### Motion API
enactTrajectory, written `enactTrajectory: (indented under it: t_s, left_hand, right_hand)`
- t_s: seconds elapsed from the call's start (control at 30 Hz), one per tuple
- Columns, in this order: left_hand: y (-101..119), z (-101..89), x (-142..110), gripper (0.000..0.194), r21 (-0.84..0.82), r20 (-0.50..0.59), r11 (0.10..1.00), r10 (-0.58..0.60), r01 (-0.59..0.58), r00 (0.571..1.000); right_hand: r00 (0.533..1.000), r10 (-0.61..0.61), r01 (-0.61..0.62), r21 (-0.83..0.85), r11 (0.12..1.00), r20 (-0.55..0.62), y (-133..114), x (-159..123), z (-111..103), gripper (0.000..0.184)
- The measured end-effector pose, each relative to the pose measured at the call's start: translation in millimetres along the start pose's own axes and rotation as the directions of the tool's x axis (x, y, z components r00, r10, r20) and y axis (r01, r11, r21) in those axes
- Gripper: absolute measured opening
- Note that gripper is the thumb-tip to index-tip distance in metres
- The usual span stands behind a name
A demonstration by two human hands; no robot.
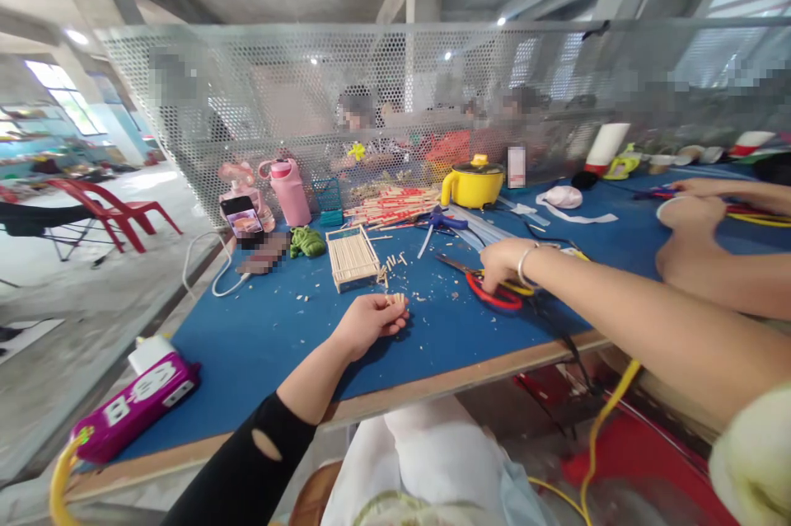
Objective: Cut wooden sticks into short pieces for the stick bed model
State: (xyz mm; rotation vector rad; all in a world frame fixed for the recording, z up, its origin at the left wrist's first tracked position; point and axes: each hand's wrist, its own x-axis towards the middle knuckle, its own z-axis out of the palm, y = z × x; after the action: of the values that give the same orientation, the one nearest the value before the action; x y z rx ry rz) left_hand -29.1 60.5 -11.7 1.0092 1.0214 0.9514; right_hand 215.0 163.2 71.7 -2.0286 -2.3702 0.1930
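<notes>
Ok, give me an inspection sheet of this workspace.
Surface: blue tabletop, littered with scraps.
Job's things: slatted stick rack; short stick pieces; red-handled scissors.
Clutter: red-and-white sticks, yellow lidded pot, pink bottle.
Hands: left hand pinches the stick pieces; right hand on the scissors, grip unclear.
Cables: white charging cable at left; yellow cable below the front edge; purple power strip, near left corner.
Surroundings: perforated metal screen behind; red plastic chair at left.

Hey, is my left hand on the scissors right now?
No, the left hand pinches short pale sticks, while the red-handled scissors are at the right hand.
</notes>
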Motion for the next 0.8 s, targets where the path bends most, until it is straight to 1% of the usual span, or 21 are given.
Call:
enactTrajectory:
  t_s: [0.1,0.13,0.17,0.2,0.23,0.27,0.3,0.33,0.37,0.4,0.47,0.57,0.63,0.67,0.7,0.73,0.77,0.8]
  left_hand:
    - [1.7,-0.4,1.5,0.022,-0.041,-0.036,0.999,-0.015,0.014,0.999]
    - [2.8,-0.2,2.3,0.020,-0.059,-0.044,0.998,-0.027,0.025,0.999]
    - [4.1,0.3,3.4,0.018,-0.072,-0.051,0.997,-0.043,0.040,0.998]
    - [5.5,0.9,4.6,0.016,-0.073,-0.056,0.996,-0.062,0.058,0.996]
    - [6.9,1.9,6.2,0.015,-0.049,-0.061,0.996,-0.081,0.078,0.995]
    - [8.1,3.0,8.0,0.014,-0.007,-0.065,0.995,-0.098,0.097,0.993]
    - [8.9,4.2,10.0,0.013,0.038,-0.068,0.993,-0.111,0.113,0.992]
    - [9.5,5.6,12.3,0.013,0.083,-0.076,0.989,-0.119,0.125,0.990]
    - [9.6,7.0,14.7,0.014,0.127,-0.088,0.983,-0.124,0.134,0.988]
    - [9.5,8.4,17.2,0.016,0.166,-0.103,0.976,-0.129,0.144,0.986]
    - [8.7,11.0,21.3,0.026,0.230,-0.140,0.959,-0.135,0.165,0.981]
    - [8.9,13.3,21.1,0.053,0.317,-0.163,0.933,-0.124,0.171,0.979]
    - [11.4,12.2,13.4,0.067,0.367,-0.152,0.918,-0.100,0.150,0.983]
    - [13.7,9.9,7.2,0.068,0.398,-0.149,0.907,-0.081,0.135,0.986]
    - [16.6,5.8,0.0,0.064,0.437,-0.153,0.892,-0.051,0.114,0.987]
    - [20.2,-0.6,-7.5,0.054,0.485,-0.172,0.870,-0.001,0.085,0.985]
    - [24.3,-9.4,-14.5,0.044,0.541,-0.209,0.839,0.073,0.053,0.975]
    - [28.8,-20.6,-20.3,0.036,0.600,-0.262,0.800,0.171,0.021,0.950]
  right_hand:
    - [0.996,-0.058,0.060,-0.030,0.998,0.068,-23.1,1.7,-14.7,0.037]
    - [0.990,-0.108,0.108,-0.002,0.994,0.086,-33.3,-0.9,-14.5,0.036]
    - [0.978,-0.172,0.166,0.060,0.984,0.117,-44.2,-4.3,-10.9,0.036]
    - [0.957,-0.247,0.223,0.158,0.962,0.155,-55.5,-7.9,-4.2,0.036]
    - [0.916,-0.336,0.245,0.355,0.902,0.220,-66.5,-10.9,5.1,0.036]
    - [0.864,-0.420,0.229,0.526,0.819,0.278,-76.4,-12.7,16.2,0.033]
    - [0.840,-0.456,0.190,0.628,0.755,0.294,-84.8,-13.1,28.1,0.027]
    - [0.828,-0.474,0.164,0.679,0.716,0.300,-91.3,-11.8,39.9,0.022]
    - [0.828,-0.476,0.149,0.701,0.697,0.297,-95.7,-9.2,50.6,0.018]
    - [0.837,-0.467,0.147,0.705,0.694,0.285,-98.2,-5.6,59.6,0.014]
    - [0.852,-0.458,0.159,0.706,0.690,0.256,-98.7,2.2,71.6,0.011]
    - [0.868,-0.448,0.186,0.699,0.691,0.212,-94.8,8.1,76.7,0.011]
    - [0.877,-0.442,0.209,0.681,0.702,0.188,-92.8,6.8,75.8,0.013]
    - [0.882,-0.438,0.221,0.669,0.710,0.174,-92.4,5.3,75.2,0.014]
    - [0.889,-0.431,0.233,0.655,0.719,0.157,-92.2,3.7,74.5,0.014]
    - [0.896,-0.423,0.247,0.640,0.728,0.135,-92.2,2.1,73.9,0.016]
    - [0.904,-0.413,0.263,0.623,0.736,0.106,-92.2,0.8,73.3,0.019]
    - [0.912,-0.405,0.284,0.605,0.744,0.070,-92.2,-0.3,72.6,0.022]
